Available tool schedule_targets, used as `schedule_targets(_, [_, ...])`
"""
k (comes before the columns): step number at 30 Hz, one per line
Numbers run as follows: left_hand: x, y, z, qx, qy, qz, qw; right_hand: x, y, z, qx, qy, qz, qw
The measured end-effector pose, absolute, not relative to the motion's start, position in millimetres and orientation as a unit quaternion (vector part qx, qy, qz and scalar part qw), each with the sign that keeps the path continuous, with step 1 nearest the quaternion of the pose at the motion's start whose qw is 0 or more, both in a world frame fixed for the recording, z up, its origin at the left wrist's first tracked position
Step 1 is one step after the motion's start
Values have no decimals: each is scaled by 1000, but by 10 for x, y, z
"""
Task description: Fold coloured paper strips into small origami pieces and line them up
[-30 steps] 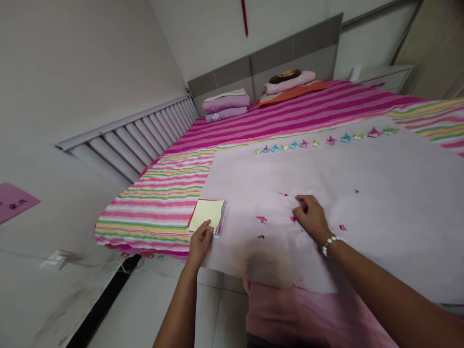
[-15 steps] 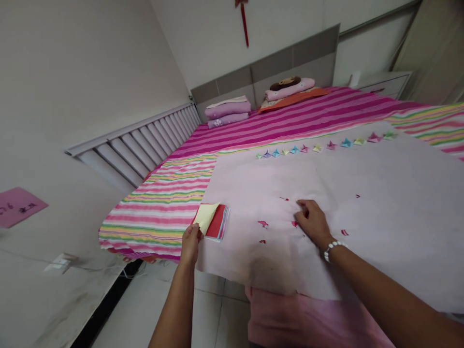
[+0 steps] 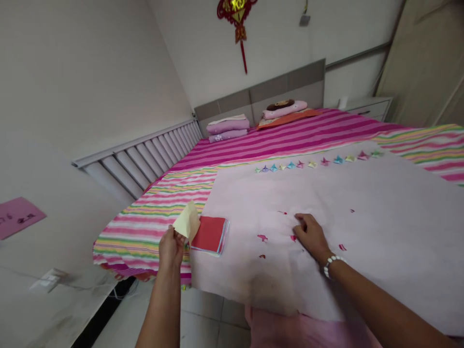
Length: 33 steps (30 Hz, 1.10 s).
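Observation:
My left hand [image 3: 170, 249] pinches a pale yellow square of paper [image 3: 187, 222] and holds it up just left of a stack of coloured paper squares [image 3: 210, 235], whose top sheet is red. My right hand [image 3: 311, 237] rests on a large pale pink sheet [image 3: 362, 212] spread over the bed, fingers curled loosely, with a white bead bracelet on the wrist. Small red paper scraps [image 3: 261, 238] lie around that hand. A row of several small folded paper shapes [image 3: 311, 163] in pastel colours runs along the far edge of the pink sheet.
The bed carries a striped pink and rainbow cover [image 3: 159, 208]. Folded purple bedding [image 3: 227, 128] and a pillow pile [image 3: 286, 110] lie by the headboard. A slatted rail [image 3: 145, 154] lines the left wall. A red knot ornament [image 3: 237, 14] hangs above. Tiled floor [image 3: 210, 324] lies below.
My left hand has lifted the yellow sheet off the stack and drawn it leftward, uncovering the red sheet. My right hand has stayed put. The view has tilted upward.

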<state>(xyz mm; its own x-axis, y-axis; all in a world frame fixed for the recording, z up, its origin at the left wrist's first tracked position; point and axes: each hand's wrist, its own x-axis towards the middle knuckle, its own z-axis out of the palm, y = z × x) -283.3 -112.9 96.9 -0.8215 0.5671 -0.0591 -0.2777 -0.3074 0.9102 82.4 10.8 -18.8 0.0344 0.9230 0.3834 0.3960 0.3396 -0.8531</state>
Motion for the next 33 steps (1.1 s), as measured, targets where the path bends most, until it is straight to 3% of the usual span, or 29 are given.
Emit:
schedule_targets(7, [-2401,-1203,1367,168,448,796,370,820,165,-55,-494,-586,344,542])
schedule_targets(12, [-1976,-1267,1475,176,438,760,446,736,-2,325,-455,-544,462,532])
schedule_targets(16, [-1514,-1398,1425,350,492,731,317,613,-542,657,-363,-530,600,477])
schedule_targets(18, [-1238,-1503,1332,494,540,645,219,583,-843,750,-206,-422,789,396])
schedule_targets(20, [-969,-1615,1208,644,520,540,156,591,-1081,783,-110,-328,859,377])
schedule_targets(23, [-644,-1748,1011,806,442,384,89,674,-1279,752,-117,-230,868,424])
schedule_targets(26, [-454,-1824,889,854,396,331,56,804,-1354,714,-174,-193,844,469])
schedule_targets(30, [-401,-1872,934,847,382,352,117,983,-1424,726,-201,-203,812,509])
schedule_targets(33, [-494,-1826,1050,744,449,462,178,1103,-1477,747,-218,-221,790,529])
